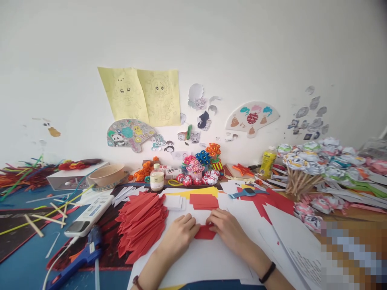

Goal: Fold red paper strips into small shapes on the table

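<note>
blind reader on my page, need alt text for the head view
A person's left hand and right hand hold a piece of red paper over white sheets. Piled folded red papers and a blue glue gun lie to the left; yellow-paper drawings hang on the wall behind.

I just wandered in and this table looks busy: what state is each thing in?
Red paper piece: held by left hand and right hand
Red paper stack: lying flat
Red paper strips: folded, heaped
Blue glue gun: lying down, unheld; on or off, can't tell
Cream bottle: upright, capped
Blue wristwatch: off the wrist
Yellow drawings: creased, on the wall
</note>
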### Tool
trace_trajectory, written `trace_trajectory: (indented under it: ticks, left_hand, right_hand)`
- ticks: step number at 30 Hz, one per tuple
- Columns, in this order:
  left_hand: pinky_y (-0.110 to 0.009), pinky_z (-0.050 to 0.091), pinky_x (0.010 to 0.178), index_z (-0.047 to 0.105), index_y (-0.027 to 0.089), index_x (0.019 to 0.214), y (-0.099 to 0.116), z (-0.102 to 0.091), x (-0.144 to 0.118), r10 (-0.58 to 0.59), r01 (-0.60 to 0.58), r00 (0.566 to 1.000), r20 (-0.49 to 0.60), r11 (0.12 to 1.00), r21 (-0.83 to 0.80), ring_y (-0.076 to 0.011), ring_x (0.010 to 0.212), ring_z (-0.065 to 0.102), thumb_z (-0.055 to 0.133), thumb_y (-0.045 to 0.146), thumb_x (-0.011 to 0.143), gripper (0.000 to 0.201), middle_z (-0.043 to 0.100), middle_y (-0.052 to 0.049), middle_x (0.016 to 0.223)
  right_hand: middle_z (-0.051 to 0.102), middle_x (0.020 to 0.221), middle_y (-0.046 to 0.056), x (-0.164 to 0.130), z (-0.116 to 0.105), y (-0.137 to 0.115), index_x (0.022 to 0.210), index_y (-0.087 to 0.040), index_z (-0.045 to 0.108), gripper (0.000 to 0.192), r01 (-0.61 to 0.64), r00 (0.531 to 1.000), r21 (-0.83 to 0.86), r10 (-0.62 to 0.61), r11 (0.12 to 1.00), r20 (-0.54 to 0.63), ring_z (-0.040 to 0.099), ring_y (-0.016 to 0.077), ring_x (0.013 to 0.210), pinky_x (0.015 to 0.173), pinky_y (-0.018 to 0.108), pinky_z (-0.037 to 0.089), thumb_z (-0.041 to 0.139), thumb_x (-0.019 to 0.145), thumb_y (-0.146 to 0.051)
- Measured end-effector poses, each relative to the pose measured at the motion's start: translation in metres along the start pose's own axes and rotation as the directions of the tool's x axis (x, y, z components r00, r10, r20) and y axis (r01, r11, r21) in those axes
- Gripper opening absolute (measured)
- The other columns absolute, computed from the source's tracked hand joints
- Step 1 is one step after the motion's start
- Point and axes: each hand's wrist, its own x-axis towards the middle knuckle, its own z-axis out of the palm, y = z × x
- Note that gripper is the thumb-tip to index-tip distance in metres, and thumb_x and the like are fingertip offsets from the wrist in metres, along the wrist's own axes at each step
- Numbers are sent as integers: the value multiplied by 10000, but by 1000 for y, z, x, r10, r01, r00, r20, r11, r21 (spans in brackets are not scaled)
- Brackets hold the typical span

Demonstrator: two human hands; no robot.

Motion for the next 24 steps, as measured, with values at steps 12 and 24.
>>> trace_trajectory:
  ticks: [12,24]
  left_hand:
    - [-313,340,621,576,166,956,-6,5,-1,72,-71,997,-36,997,25,-188,756,453,396,198,961,183,555,-30,794]
    - [-314,332,629,576,169,904,-6,5,-2,36,-37,999,9,999,22,-184,767,451,407,234,962,191,557,-19,794]
  right_hand:
    - [567,736,9,-1,9,0,739,-171,598,172,201,973,-324,-226,924,-42,466,173,744,625,303,302,554,832,-33]
    - [569,680,4,-3,17,-4,721,-164,594,146,232,953,-546,-301,805,-39,486,180,706,626,313,313,602,828,-66]
